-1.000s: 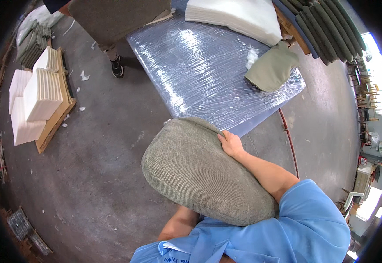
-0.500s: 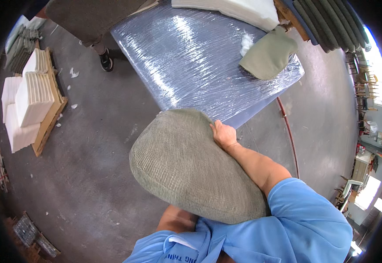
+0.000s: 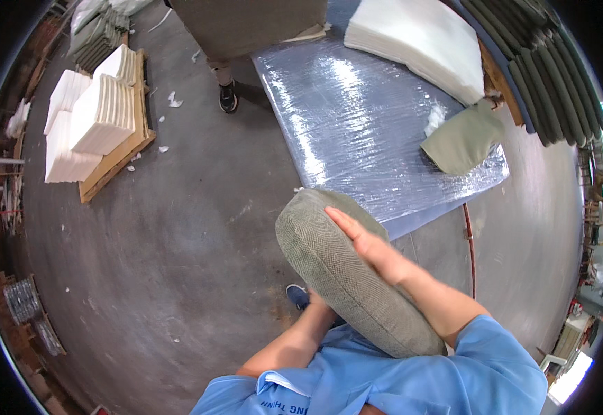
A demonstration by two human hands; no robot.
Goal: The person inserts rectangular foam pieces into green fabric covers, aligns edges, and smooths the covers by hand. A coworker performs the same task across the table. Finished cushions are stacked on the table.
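Note:
A plump grey-green ribbed fabric cushion (image 3: 339, 277) stands tilted on its edge in front of my body, its near end against my blue shirt. My right hand (image 3: 377, 252) lies along its right upper side, fingers stretched out flat, slightly blurred. My left hand (image 3: 323, 304) reaches to the cushion's lower left side; its fingers are hidden behind the cushion. Beyond the cushion's far end is a table-high surface (image 3: 343, 111) wrapped in shiny clear film. On its right corner lie a loose olive-green fabric cover (image 3: 464, 138) and a tuft of white stuffing (image 3: 435, 117).
A stack of white padding sheets (image 3: 415, 41) rests on the wrapped surface's far side. Dark green cushions (image 3: 557, 90) are piled at far right. White foam blocks (image 3: 104, 114) sit on a wooden pallet (image 3: 118, 166) at left. Another person's shoe (image 3: 228, 97) shows beyond. A red hose (image 3: 469, 249) crosses the floor.
The cushion has turned from its broad face to its edge. My right hand has moved from gripping its far right edge to lying flat on it. My left hand has come partly into view.

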